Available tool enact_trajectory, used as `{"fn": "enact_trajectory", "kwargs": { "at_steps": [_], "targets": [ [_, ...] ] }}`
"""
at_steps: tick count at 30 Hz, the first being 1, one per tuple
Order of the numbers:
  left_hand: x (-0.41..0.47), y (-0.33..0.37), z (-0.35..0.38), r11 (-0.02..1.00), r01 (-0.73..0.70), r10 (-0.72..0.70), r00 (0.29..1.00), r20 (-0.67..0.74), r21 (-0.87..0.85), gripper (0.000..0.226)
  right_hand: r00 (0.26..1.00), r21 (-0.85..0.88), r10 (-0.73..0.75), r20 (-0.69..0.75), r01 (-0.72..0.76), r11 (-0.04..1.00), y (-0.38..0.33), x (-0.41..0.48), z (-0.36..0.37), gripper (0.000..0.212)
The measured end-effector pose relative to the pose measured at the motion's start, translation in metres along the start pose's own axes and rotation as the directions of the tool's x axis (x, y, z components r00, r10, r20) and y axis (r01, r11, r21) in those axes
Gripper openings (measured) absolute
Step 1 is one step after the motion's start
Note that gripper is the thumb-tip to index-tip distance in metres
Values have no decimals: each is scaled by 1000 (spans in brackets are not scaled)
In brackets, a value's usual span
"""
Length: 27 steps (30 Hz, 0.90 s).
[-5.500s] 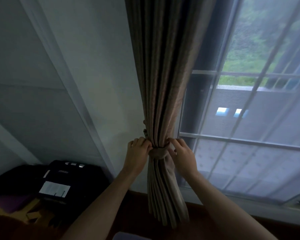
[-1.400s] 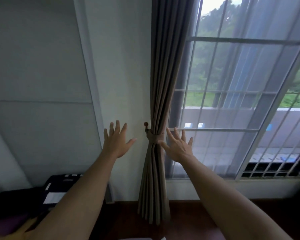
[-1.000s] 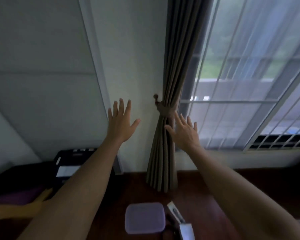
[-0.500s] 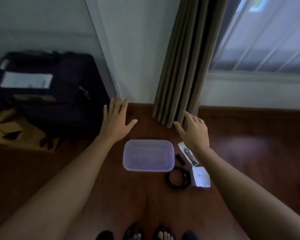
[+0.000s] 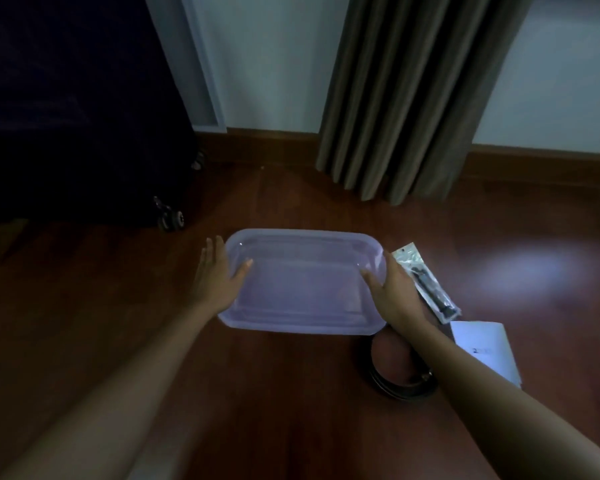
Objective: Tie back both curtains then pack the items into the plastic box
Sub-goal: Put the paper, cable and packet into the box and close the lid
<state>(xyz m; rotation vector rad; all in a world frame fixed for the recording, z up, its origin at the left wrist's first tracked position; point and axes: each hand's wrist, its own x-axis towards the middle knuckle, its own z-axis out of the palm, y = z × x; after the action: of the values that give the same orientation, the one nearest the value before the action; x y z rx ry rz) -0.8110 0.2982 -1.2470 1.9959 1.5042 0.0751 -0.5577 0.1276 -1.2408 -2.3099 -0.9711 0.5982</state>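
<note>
A translucent plastic box with its lid on lies on the wooden floor. My left hand touches its left end with straight fingers, thumb on the lid. My right hand touches its right end the same way. To the right lie a clear packet with a black item, a white booklet and a coiled black cable, partly behind my right forearm. The curtain's lower folds hang behind the box.
A dark wheeled suitcase stands at the left against the wall. A wooden skirting board runs along the white wall. Bare floor with a light reflection lies at the right.
The view has dropped from the tied curtain to the floor. Both hands have come down from beside the curtain onto the two ends of the plastic box.
</note>
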Motion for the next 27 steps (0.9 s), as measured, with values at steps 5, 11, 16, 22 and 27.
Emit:
{"fn": "enact_trajectory", "kwargs": {
  "at_steps": [5, 11, 16, 22, 27],
  "targets": [
    [0, -20, 36, 985, -25, 4, 992, -125, -170, 67, 984, 213, 87, -158, -52, 976, 12, -2, 34, 66],
    [-10, -20, 45, 972, -18, -28, 981, -190, -236, 61, 978, 208, 107, -177, -69, 976, 14, -15, 29, 63],
    [-19, -18, 48, 961, -32, -25, 979, -201, -275, 57, 978, 183, 86, -192, -51, 982, 14, -25, 26, 55],
    [-25, -17, 24, 939, -102, -1, 954, -299, -328, 57, 957, 213, 44, -285, 19, 977, -10, -21, 14, 54],
    [-44, -53, -22, 904, -64, -140, 889, -435, -422, 50, 963, 163, -99, -252, 143, 976, -76, -8, 26, 52]
  ]
}}
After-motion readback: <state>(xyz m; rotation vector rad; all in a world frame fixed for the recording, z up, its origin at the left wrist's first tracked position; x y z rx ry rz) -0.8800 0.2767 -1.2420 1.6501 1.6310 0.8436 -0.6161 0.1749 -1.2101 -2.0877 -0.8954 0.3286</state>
